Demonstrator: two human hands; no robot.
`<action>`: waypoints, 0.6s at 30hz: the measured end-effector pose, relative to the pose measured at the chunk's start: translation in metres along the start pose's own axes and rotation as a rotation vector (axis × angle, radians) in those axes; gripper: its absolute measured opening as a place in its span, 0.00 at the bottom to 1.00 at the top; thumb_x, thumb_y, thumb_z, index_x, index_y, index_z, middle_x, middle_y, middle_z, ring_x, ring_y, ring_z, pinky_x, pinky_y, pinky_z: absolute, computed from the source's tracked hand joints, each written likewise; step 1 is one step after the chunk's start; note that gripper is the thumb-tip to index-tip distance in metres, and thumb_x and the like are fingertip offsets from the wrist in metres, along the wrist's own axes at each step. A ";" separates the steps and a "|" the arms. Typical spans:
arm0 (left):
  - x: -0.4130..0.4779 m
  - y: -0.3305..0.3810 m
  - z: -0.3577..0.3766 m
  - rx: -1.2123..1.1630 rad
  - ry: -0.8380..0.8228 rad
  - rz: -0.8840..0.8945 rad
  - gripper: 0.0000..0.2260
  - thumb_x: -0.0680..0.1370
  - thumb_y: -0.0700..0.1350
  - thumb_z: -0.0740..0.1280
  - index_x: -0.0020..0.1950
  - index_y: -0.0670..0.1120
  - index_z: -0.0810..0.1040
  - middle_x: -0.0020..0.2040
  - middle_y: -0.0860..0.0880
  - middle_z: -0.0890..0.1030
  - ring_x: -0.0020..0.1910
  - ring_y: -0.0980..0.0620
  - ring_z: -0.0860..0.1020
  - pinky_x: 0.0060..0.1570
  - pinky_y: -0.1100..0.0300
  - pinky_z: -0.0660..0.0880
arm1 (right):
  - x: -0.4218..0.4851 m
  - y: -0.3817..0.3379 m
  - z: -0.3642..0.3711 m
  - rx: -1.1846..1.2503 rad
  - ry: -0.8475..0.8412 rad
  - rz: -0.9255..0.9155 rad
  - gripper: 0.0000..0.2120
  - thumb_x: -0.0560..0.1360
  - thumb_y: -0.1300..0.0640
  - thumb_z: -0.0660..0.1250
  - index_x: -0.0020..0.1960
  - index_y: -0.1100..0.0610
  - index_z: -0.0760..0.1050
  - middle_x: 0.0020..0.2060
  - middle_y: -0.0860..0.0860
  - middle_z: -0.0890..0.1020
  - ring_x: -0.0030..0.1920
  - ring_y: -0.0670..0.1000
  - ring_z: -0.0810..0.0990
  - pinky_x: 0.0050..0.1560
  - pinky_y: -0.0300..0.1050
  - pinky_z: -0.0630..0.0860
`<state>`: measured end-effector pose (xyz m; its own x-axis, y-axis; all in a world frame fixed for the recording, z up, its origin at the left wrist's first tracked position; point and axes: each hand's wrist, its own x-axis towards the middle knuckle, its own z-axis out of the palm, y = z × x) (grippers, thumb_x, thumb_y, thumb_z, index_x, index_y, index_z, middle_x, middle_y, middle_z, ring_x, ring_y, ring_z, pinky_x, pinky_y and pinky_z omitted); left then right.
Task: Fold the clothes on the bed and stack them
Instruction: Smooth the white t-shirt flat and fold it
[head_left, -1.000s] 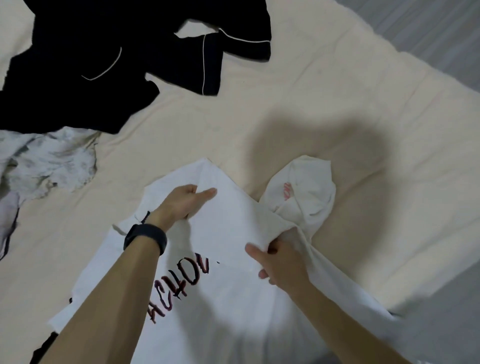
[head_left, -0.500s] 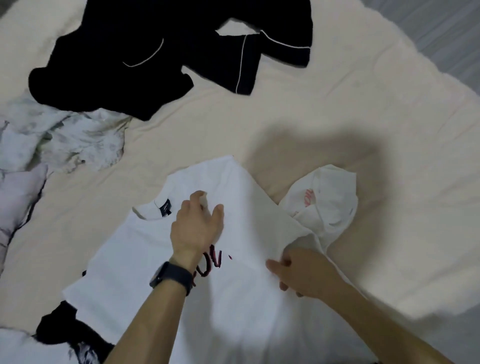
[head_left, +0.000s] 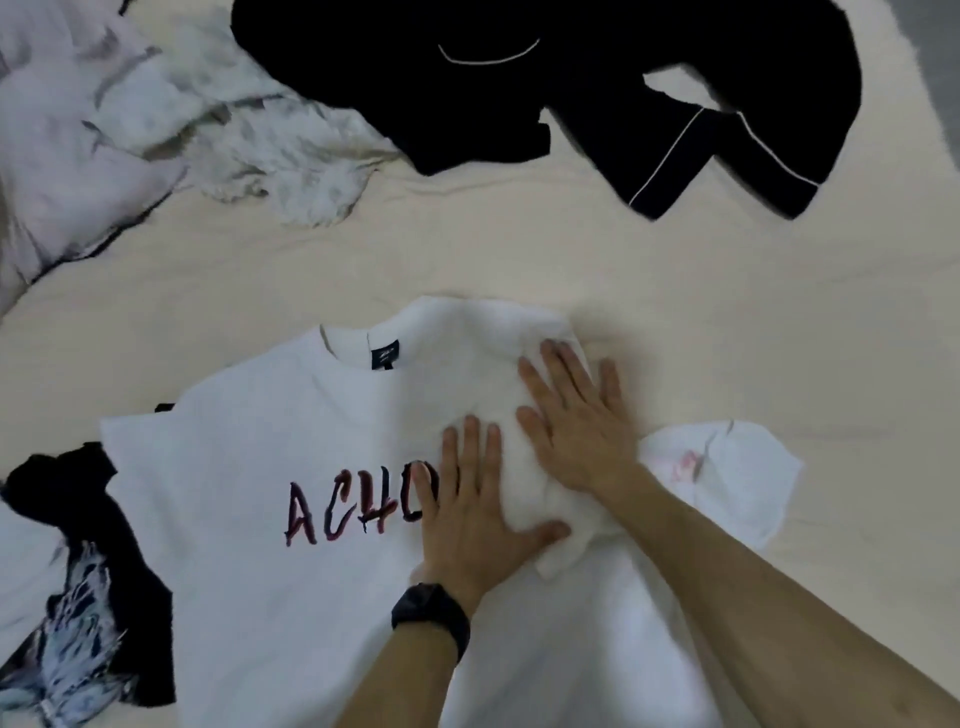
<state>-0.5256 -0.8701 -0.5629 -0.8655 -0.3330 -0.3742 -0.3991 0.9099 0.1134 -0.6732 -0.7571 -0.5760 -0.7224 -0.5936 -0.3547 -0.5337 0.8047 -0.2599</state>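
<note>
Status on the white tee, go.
Left hand and right hand press flat on the white T-shirt. Shirt print-side up, fabric bunched under the hands. Black printed garment lies at its left edge.

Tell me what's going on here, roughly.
A person is flattening a white T-shirt on the bed. The left hand and right hand both lie flat on it, pressing bunched fabric near one shoulder. A black garment with white piping lies unfolded farther up the bed.
</note>
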 end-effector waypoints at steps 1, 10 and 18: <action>-0.002 -0.003 0.001 -0.020 0.021 0.021 0.56 0.66 0.84 0.52 0.83 0.50 0.41 0.83 0.49 0.41 0.82 0.46 0.41 0.75 0.40 0.33 | -0.003 -0.006 -0.002 0.002 0.045 0.015 0.32 0.82 0.38 0.40 0.83 0.48 0.47 0.83 0.52 0.47 0.82 0.51 0.41 0.78 0.63 0.36; -0.062 -0.098 0.023 -0.018 0.244 0.162 0.32 0.81 0.66 0.55 0.82 0.57 0.54 0.83 0.50 0.51 0.82 0.48 0.52 0.77 0.36 0.50 | -0.102 -0.025 0.027 -0.069 -0.002 -0.030 0.29 0.83 0.35 0.42 0.82 0.40 0.46 0.83 0.49 0.45 0.82 0.52 0.43 0.80 0.63 0.46; -0.121 -0.236 0.001 -0.193 0.151 -0.197 0.31 0.80 0.63 0.58 0.82 0.57 0.57 0.83 0.48 0.55 0.81 0.45 0.53 0.76 0.37 0.53 | -0.101 -0.143 -0.002 0.086 0.038 -0.001 0.30 0.80 0.44 0.53 0.81 0.50 0.60 0.81 0.50 0.58 0.82 0.54 0.53 0.78 0.64 0.53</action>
<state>-0.3266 -1.0444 -0.5458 -0.7950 -0.5448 -0.2667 -0.6015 0.7650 0.2303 -0.5243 -0.8121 -0.5014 -0.7386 -0.5930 -0.3207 -0.4962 0.8002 -0.3369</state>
